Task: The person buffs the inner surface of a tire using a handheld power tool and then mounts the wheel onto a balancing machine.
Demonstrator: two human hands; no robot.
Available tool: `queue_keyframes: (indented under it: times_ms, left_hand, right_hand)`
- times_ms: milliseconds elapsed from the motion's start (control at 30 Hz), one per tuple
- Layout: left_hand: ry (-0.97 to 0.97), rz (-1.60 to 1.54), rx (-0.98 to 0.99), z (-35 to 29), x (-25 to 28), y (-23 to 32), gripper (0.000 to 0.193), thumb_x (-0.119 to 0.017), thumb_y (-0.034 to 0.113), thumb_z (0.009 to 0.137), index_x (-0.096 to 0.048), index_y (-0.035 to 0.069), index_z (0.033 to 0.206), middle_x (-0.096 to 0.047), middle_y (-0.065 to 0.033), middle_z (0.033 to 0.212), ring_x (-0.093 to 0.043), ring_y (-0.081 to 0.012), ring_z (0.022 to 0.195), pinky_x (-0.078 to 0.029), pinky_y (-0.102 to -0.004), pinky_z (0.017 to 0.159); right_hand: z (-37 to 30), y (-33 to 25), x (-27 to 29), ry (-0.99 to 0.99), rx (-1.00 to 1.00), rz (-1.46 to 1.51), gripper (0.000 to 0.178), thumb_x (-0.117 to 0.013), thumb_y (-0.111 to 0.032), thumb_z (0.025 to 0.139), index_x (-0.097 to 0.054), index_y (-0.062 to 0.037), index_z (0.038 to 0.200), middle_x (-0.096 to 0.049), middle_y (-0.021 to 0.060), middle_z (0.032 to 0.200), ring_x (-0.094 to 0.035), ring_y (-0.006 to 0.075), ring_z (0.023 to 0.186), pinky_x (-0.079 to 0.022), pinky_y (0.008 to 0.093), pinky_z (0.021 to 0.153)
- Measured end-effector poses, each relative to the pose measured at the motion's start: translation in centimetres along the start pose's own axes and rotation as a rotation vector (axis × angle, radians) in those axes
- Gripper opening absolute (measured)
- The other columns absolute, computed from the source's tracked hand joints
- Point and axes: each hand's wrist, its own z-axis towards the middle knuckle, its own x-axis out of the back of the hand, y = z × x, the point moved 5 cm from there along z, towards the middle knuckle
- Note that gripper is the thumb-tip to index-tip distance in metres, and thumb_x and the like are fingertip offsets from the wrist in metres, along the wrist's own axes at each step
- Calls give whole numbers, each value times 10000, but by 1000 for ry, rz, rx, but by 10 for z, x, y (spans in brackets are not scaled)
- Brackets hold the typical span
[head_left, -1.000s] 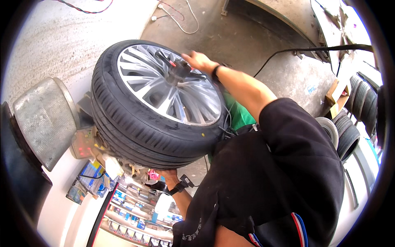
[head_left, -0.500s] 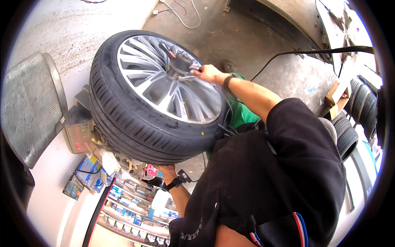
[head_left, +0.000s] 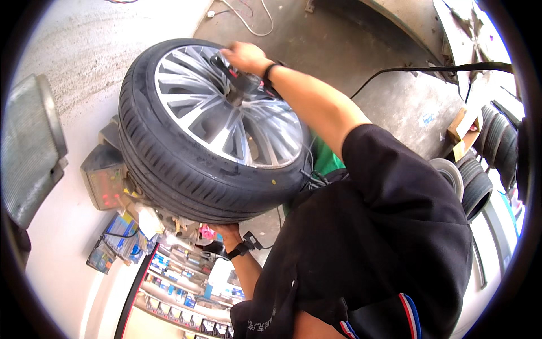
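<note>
A car wheel, a black tyre (head_left: 169, 152) on a silver multi-spoke alloy rim (head_left: 195, 116), sits tilted on a wheel balancer. At its centre is a dark wing nut (head_left: 244, 85) with handles sticking out to either side. My right hand (head_left: 245, 56) has its fingers curled over the nut's far handle, a little blurred. Below the tyre's near tread is my left hand (head_left: 227, 229), with a black strap on the wrist; the tyre hides its fingers.
The balancer's display panel (head_left: 107, 186) stands left of the tyre, with a grey ribbed cover (head_left: 34, 147) beyond. Stocked shelves (head_left: 180, 282) are at the lower left. Stacked tyres (head_left: 474, 183) stand at the right. A black cable (head_left: 418, 70) crosses the upper right.
My right hand has gone from the wing nut's near-right handle to its far-left handle. The grey cover has shifted left in view. My left hand stays under the tyre.
</note>
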Motion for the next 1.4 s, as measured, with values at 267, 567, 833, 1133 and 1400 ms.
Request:
queue_keyframes:
  times_ms: [267, 567, 833, 1133, 1400]
  left_hand:
    - [-75, 1266, -656, -28, -60, 34, 513, -453, 365, 967, -459, 44, 1367, -469, -110, 1419, -488, -322, 1237, -407, -465, 1052]
    - [-40, 1390, -1038, -51, -81, 45, 448, -516, 263, 945, -523, -30, 1283, -555, -145, 1302, -546, -324, 1151, -449, -449, 967]
    - [225, 362, -381, -50, -66, 46, 607, -407, 466, 958, -491, -45, 1274, -510, -161, 1298, -532, -279, 1106, -439, -441, 968]
    - [325, 8, -297, -49, -135, 91, 512, -346, 380, 963, -564, -40, 1161, -555, -115, 1223, -544, -255, 1059, -454, -364, 944]
    - [293, 147, -400, -42, -129, 84, 497, -326, 333, 973, -534, -56, 1202, -546, -126, 1241, -548, -237, 1068, -461, -354, 949]
  right_hand:
    - [-139, 106, -23, -293, -347, 131, 587, -408, -527, 948, -649, -4, 1056, -684, 214, 853, -677, 323, 759, -498, 412, 789]
    - [-1, -71, -9, -203, 93, -159, 297, -500, -262, 888, -669, -47, 1006, -677, 225, 939, -653, 398, 883, -512, 466, 821]
    - [-78, 109, -19, -421, -152, -168, 652, -305, -512, 969, -675, 25, 993, -656, 272, 1004, -614, 446, 995, -452, 495, 929]
    - [-64, -103, 58, -160, 156, 756, 404, -513, -372, 943, -682, -12, 1016, -708, 113, 882, -651, 192, 837, -502, 346, 768]
    - [-49, 75, -8, -343, 139, -154, 432, -476, -136, 851, -561, -75, 1271, -603, 175, 1250, -575, 337, 1143, -439, 408, 994]
